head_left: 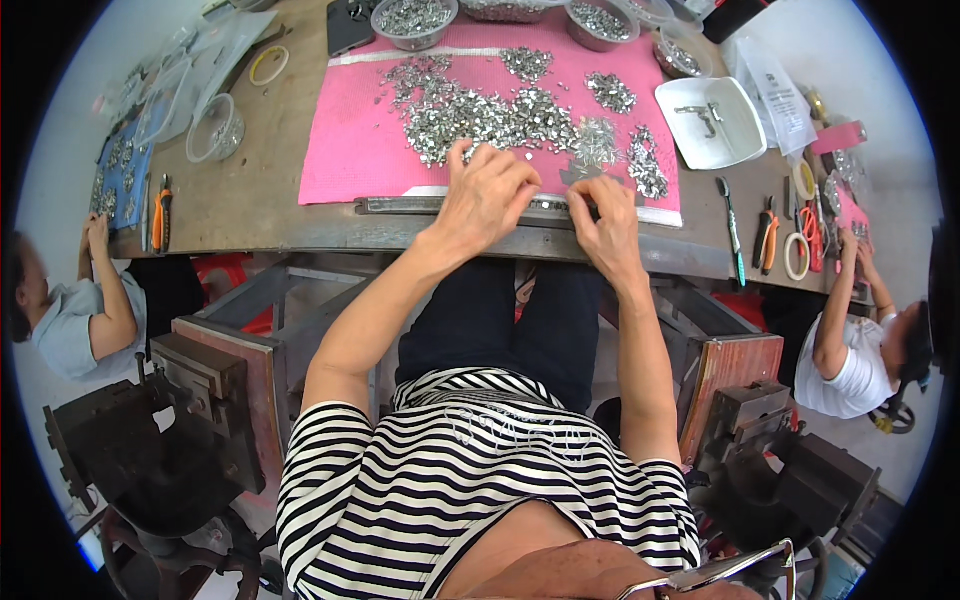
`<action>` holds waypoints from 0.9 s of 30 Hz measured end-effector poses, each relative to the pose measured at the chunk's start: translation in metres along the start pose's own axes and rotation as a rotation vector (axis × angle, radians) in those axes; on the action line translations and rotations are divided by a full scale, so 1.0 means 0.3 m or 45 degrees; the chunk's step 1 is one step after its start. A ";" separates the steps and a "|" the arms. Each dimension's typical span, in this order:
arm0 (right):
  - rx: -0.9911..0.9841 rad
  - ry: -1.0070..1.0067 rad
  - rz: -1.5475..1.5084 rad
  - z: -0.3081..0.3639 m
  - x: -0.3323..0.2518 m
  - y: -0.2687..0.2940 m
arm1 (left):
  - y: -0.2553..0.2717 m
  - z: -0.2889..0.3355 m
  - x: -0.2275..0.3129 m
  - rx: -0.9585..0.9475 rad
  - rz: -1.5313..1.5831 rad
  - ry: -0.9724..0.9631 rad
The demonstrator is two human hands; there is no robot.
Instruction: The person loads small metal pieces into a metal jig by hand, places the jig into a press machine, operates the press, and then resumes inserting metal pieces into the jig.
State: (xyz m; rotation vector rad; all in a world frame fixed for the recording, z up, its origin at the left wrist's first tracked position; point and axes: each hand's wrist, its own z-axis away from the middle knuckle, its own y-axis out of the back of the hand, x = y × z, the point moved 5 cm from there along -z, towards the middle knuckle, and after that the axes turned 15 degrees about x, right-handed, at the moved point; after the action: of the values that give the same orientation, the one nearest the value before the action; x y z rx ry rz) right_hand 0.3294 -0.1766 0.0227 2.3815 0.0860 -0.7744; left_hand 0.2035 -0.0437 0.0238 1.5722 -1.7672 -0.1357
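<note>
While both hands sit at frame centre on the metal strip (400, 206), left hand (487, 195) lies fingers curled over it, right hand (607, 222) pinches it; small metal parts (490, 115) heaped just above on pink mat (345, 150).

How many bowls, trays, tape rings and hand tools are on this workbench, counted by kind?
Round bowls of metal bits along the far edge: 5
Clear bowl at the left: 1
White square tray: 1
Tape rings: 3
Hand tools, meaning pliers, cutters and scissors: 5
Total: 15
Some things near the rim are too blurred to count surely.
</note>
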 end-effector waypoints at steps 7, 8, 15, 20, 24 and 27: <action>0.011 0.130 0.049 0.023 -0.033 0.010 | -0.028 0.069 0.048 0.083 0.076 -0.058; -0.009 0.122 0.037 0.022 -0.031 0.011 | -0.032 0.075 0.047 0.101 0.069 -0.076; 0.056 0.089 0.122 -0.090 0.058 -0.077 | -0.036 0.080 0.047 0.163 0.069 -0.067; -0.004 0.052 0.191 -0.133 0.097 -0.146 | -0.039 0.077 0.035 0.181 0.175 -0.029; 0.030 0.161 0.201 -0.130 0.093 -0.145 | -0.042 0.084 0.033 0.174 0.166 -0.049; 0.038 0.175 0.142 -0.117 0.063 -0.100 | -0.040 0.085 0.032 0.180 0.165 -0.029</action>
State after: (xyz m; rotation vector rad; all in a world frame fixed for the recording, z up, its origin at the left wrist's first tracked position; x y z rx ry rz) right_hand 0.3557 -0.1344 0.0180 2.4430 -0.0022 -0.5633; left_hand 0.1987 -0.0652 0.0036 1.5538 -1.9268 0.0346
